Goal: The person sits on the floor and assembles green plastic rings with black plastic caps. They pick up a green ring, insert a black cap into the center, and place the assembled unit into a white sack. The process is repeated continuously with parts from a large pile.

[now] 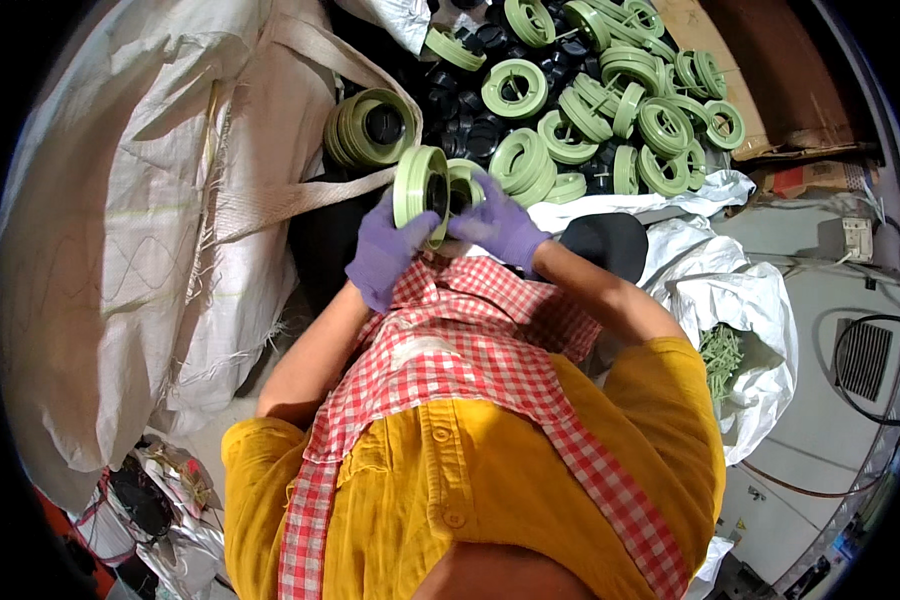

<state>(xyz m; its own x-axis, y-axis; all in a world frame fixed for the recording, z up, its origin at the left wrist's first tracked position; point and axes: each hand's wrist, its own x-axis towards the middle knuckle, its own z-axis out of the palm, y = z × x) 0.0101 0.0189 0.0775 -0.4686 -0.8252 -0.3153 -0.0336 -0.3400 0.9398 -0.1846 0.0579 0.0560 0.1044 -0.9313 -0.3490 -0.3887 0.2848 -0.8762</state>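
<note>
Purple gloves cover both my hands. My left hand (385, 250) is wrapped round a light green plastic ring (407, 190), held on edge in front of my lap with something black inside it. My right hand (500, 222) grips a second green ring (460, 172), close against the first; its fingertips are partly hidden. A stack of nested green rings (345, 130) with a black piece in its middle lies just beyond my left hand. Past my right hand, many loose green rings (518, 165) are heaped together with black round plastic parts (475, 130).
A large white woven sack (130, 200) with a strap stands along my left. On my right, a white plastic bag (740, 300) holds thin green plastic sticks (720, 360), beside a grey machine cabinet (810, 370) with a vent and cable. Brown cardboard (730, 70) borders the heap at far right.
</note>
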